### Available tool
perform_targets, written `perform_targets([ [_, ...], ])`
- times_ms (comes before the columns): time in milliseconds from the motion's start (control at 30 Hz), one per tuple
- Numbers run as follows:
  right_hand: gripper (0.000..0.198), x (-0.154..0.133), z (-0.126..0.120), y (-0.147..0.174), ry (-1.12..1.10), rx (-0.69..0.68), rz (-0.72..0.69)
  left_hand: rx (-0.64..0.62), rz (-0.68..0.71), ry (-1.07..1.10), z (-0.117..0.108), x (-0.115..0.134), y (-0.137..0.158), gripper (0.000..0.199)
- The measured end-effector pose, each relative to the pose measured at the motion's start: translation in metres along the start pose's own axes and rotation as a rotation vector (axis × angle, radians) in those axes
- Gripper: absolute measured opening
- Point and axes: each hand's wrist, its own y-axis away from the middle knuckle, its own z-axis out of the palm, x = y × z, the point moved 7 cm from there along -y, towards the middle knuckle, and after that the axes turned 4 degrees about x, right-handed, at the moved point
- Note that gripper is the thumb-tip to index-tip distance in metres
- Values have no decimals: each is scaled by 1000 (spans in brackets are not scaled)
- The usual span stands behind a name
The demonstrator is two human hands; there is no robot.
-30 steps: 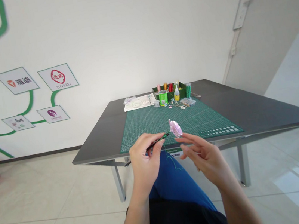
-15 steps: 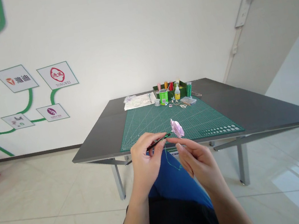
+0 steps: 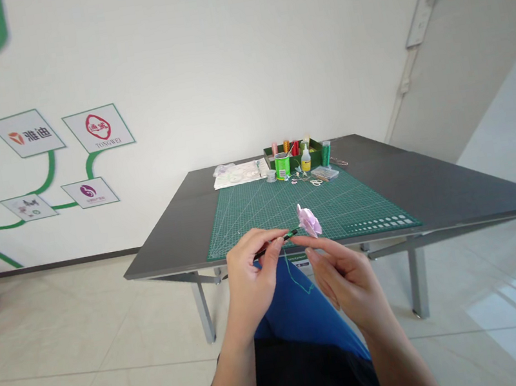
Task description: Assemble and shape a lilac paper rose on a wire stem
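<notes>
A pale lilac artificial flower (image 3: pixel 309 220) stands at the right end of a thin dark stem (image 3: pixel 267 250), its top wound with green. My left hand (image 3: pixel 253 272) is closed, pinching this stem between thumb and fingers below the bloom. My right hand (image 3: pixel 343 271) has its index finger stretched against the wrapped part just under the flower, with the thumb a little apart and the other fingers curled. From the stem a loop of green thread (image 3: pixel 292 275) hangs over my lap and runs back up to those curled fingers, where its end is hidden.
A green cutting mat (image 3: pixel 260 209) covers the middle of the dark table (image 3: pixel 166 233). Along its back are white cloths (image 3: pixel 240 174), a green can (image 3: pixel 282 166), a glue bottle (image 3: pixel 305 159), white scissors (image 3: pixel 316 182), a clear case (image 3: pixel 326 173) and a box (image 3: pixel 315 156) with thread spools.
The flower and both hands have shifted slightly to the right, and the bloom has turned a little. The thread loop hangs slightly wider. Both hands keep their grip.
</notes>
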Motion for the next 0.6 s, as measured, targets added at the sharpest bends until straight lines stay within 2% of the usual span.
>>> perform_targets([
  [367, 41, -2, 1, 1, -112, 10, 100, 4, 57, -64, 1, 3, 0, 14],
  [600, 45, 1, 1, 3, -132, 13, 102, 27, 112, -79, 0, 8, 1, 14],
])
